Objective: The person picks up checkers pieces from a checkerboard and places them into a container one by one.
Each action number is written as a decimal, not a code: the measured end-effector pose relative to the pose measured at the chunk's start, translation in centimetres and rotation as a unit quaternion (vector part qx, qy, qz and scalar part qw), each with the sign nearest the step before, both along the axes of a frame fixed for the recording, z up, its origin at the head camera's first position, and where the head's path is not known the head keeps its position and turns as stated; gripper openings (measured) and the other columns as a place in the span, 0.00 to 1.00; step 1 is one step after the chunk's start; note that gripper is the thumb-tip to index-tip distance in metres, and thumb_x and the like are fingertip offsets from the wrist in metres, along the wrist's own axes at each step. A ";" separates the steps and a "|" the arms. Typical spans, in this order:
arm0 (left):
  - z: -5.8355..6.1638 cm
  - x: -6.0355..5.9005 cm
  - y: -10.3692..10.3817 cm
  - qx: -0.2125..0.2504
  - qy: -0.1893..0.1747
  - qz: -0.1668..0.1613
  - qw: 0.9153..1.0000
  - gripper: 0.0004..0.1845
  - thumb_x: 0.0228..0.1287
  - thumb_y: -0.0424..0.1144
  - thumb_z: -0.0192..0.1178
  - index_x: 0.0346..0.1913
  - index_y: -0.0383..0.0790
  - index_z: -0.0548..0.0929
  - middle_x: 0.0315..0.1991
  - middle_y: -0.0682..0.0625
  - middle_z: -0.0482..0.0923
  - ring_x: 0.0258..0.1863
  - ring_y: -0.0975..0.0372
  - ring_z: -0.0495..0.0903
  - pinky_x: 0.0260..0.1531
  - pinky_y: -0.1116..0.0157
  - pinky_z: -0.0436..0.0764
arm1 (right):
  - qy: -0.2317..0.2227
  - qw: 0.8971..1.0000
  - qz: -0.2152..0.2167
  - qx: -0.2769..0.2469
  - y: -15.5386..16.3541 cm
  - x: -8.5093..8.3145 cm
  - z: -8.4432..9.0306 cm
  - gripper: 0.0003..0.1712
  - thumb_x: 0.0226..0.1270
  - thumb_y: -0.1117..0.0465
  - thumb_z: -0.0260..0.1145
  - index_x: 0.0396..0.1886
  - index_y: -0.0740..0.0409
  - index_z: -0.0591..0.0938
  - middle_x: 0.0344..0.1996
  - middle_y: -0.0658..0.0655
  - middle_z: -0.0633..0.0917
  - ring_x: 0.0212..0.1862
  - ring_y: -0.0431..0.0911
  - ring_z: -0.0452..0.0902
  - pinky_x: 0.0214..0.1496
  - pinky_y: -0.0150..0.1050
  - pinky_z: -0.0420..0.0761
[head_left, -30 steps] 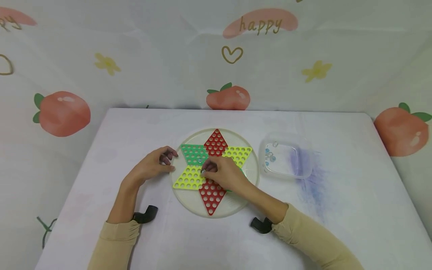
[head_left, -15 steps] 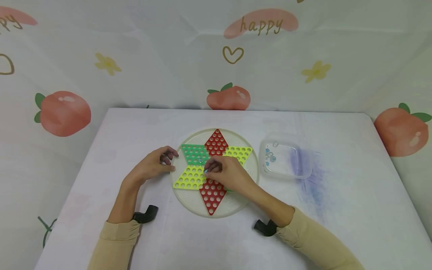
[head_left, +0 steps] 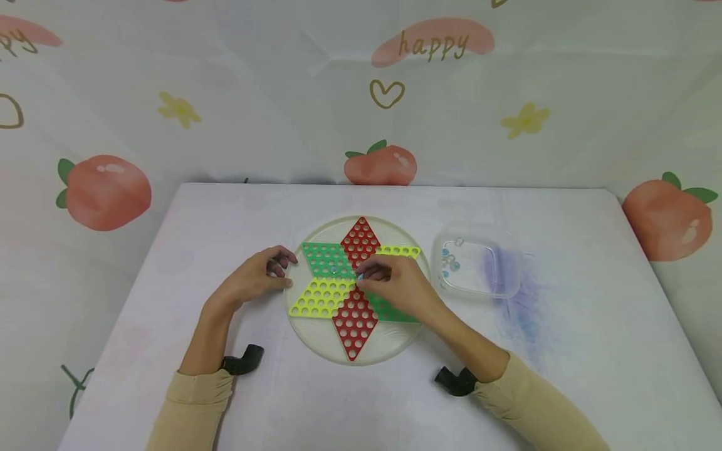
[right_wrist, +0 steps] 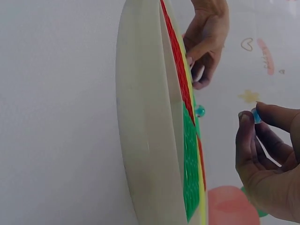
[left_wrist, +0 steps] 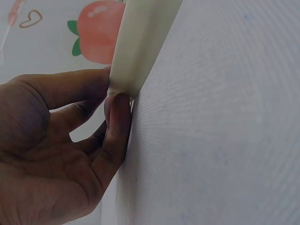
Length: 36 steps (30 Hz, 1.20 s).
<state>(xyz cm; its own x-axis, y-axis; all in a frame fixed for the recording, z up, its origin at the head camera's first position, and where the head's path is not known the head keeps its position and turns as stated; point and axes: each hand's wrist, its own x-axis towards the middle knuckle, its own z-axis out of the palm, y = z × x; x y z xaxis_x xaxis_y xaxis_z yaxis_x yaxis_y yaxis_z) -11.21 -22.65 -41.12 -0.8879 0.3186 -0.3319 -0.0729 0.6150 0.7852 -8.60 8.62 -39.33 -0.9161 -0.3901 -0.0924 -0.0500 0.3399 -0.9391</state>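
On the white table (head_left: 225, 401), a round cream board (head_left: 316, 338) carries a 6-pointed star of red, green and yellow perforated panels. The right hand (head_left: 397, 287) hovers over the middle of the star with its thumb and forefinger curled and pinched on a small blue marble (right_wrist: 256, 116); the right wrist view shows that marble held clear of the board, not yet in a hole. The other fingers are loosely bent beneath it. 1 marble (head_left: 334, 270) already sits in a hole of the upper-left green panel. The left hand (head_left: 254, 279) rests at the board's left edge, thumb and fingertips (left_wrist: 119, 105) pressed against the rim, fingers partly curled, steadying it rather than wrapping it.

To the right of the board, just beside it, stands a clear plastic tub (head_left: 507, 275) with a few more blue marbles (head_left: 449, 261) gathered in its left corner.

The chief risk, I judge, is the marble slipping from so slight a pinch: it is smooth and round, and would roll across the panels or off the table. A careless lowering could also nudge the seated marble out of its hole, and if the left hand eased off, the board might shift under the push.

The only readable writing is the word "happy" (head_left: 433, 44) on the backdrop, above a heart outline. No brand shows anywhere.
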 end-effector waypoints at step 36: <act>-0.1 -0.1 -0.1 0.000 -0.006 0.003 1.000 0.22 0.57 0.27 0.68 0.56 0.34 0.77 0.44 0.42 0.75 0.41 0.54 0.71 0.44 0.60 0.70 | 0.002 0.997 -0.066 -0.033 8.0 -1.5 1.6 0.13 0.61 0.65 0.73 0.45 0.63 0.84 0.38 0.59 0.85 0.37 0.44 0.82 0.42 0.31 0.80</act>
<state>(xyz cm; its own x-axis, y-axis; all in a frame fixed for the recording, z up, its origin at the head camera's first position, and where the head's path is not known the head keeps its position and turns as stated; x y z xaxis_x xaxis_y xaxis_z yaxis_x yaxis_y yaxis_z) -11.28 -22.76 -41.25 -0.8858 0.3133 -0.3423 -0.0856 0.6148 0.7840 -10.13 16.61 -37.78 -0.9602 -0.2712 -0.0664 -0.0133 0.2817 -0.9594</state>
